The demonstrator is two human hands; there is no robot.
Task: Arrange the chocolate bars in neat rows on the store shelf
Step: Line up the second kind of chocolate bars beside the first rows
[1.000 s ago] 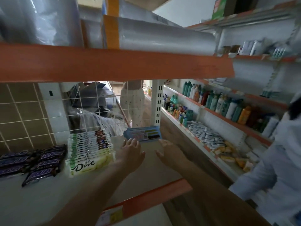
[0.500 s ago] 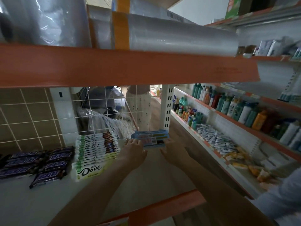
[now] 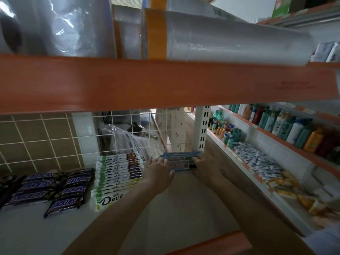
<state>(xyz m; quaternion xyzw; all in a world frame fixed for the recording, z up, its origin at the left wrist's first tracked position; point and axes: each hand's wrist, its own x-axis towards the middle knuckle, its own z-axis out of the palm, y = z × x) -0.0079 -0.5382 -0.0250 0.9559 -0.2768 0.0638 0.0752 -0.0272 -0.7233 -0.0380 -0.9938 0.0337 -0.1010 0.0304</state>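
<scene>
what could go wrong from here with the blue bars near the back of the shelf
Both the left hand and the right hand hold the stack of blue-wrapped chocolate bars close to the white wire grid back panel; a bar might slip through or catch on it. The left hand sits right beside the row of white-and-green Dove bars, so a nudge may skew that row.

My view under the orange shelf edge (image 3: 165, 85) is dim, with the forearms dark and the white shelf board (image 3: 174, 208) grey. Brighter daylight falls on the bottles (image 3: 287, 126) to the right and glints off the plastic rolls (image 3: 230, 34) overhead. Wide-angle bending curves the edges, and the far corners smear softly.
</scene>
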